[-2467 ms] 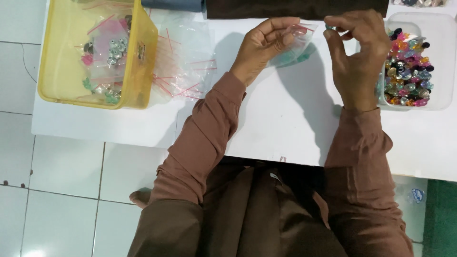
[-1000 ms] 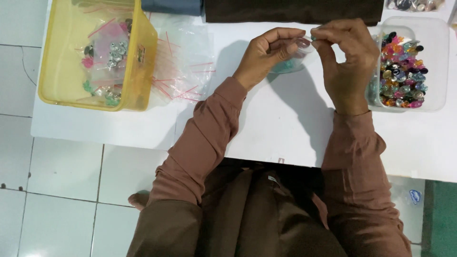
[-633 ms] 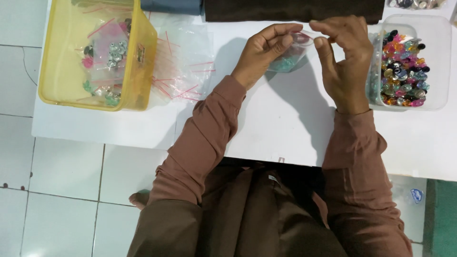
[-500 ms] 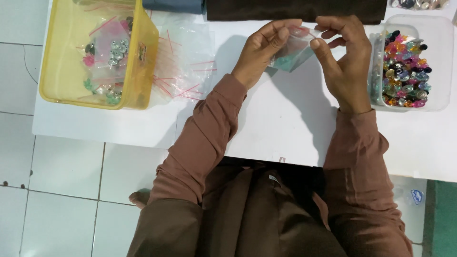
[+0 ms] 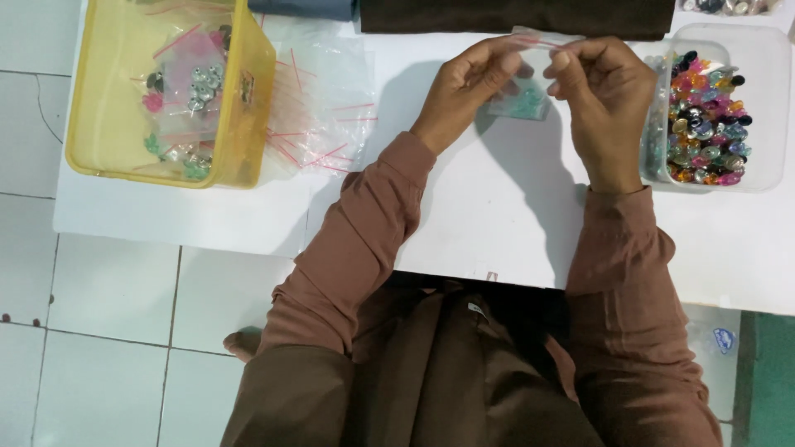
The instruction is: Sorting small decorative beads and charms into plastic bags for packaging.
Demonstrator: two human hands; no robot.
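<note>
The left hand [image 5: 465, 89] and the right hand [image 5: 603, 99] both pinch the top edge of a small clear plastic bag [image 5: 530, 74], held just above the white surface [image 5: 497, 215]; teal pieces sit inside it. Right of the right hand stands a clear plastic tub [image 5: 762, 99] full of shiny coloured beads. Far left of the left hand is a yellow translucent box [image 5: 248, 124] with filled bags, and loose thin clear bags [image 5: 319, 116] lie beside it.

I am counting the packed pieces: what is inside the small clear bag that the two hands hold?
The small clear bag holds a few small teal pieces low down. The left hand and right hand pinch its top edge, and the fingers cover part of it; the count cannot be told.
</note>
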